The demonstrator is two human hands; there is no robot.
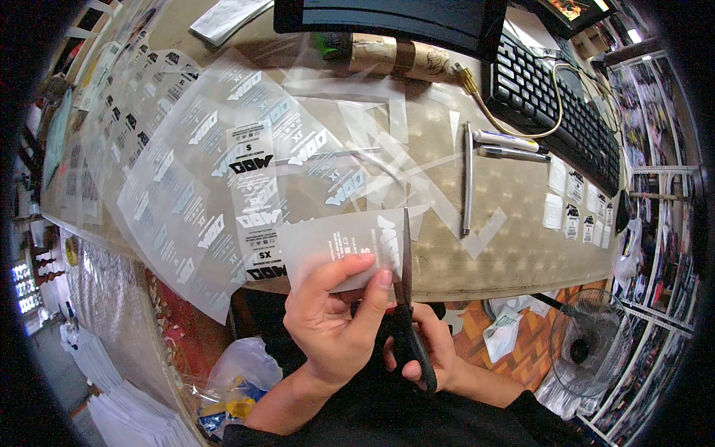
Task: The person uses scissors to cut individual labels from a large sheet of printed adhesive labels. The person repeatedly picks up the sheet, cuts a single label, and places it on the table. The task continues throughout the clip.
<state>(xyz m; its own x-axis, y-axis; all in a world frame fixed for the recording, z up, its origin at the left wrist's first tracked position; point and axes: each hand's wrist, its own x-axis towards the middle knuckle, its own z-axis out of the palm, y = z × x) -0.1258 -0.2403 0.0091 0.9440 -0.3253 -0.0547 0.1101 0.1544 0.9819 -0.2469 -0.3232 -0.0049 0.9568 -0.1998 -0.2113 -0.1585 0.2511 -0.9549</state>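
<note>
My left hand [331,320] pinches a translucent printed film piece [316,242] between thumb and fingers, above the table's near edge. White lettering and a logo show on the film. My right hand [436,346] grips black-handled scissors [412,343], their blades pointing away from me. The blades run along the right edge of the film, close to my left thumb. Whether they are fully closed is hard to make out. Behind the held piece, larger translucent sheets [175,175] with white and pale blue prints lie overlapping, with a black-printed strip [252,182] on them.
Thin film offcuts [439,197] are scattered over the table [357,272]. To the right lie a grey rod [467,179], pens [510,145] and rows of small cut labels [573,201]. A keyboard [555,104], cable [477,93] and monitor [395,18] stand behind. A fan [588,346] is at the lower right.
</note>
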